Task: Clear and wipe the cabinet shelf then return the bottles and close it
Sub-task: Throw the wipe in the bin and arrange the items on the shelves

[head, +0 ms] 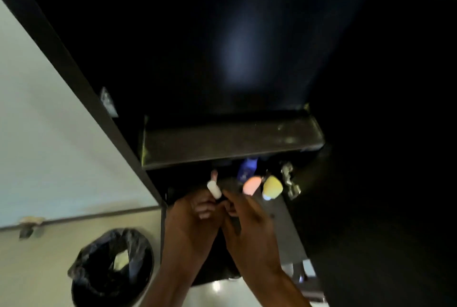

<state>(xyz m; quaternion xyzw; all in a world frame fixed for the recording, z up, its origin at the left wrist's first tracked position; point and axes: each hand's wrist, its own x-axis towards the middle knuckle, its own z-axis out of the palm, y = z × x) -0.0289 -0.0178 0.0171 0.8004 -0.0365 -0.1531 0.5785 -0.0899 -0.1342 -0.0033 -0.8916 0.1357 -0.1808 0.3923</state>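
1. White and small, the tube-like bottle sits pinched at the fingertips of my left hand, just under the dark shelf, inside the open cabinet.
2. Its long axis tilts, top end pointing up and left toward the shelf edge.
3. My right hand hovers beside it, fingers loosely curled; I cannot tell whether it grips anything.
4. Risk as I judge it: the pink bottle, yellow bottle and blue bottle stand close, so a careless withdrawal could topple them.
5. Dim light hides contact.
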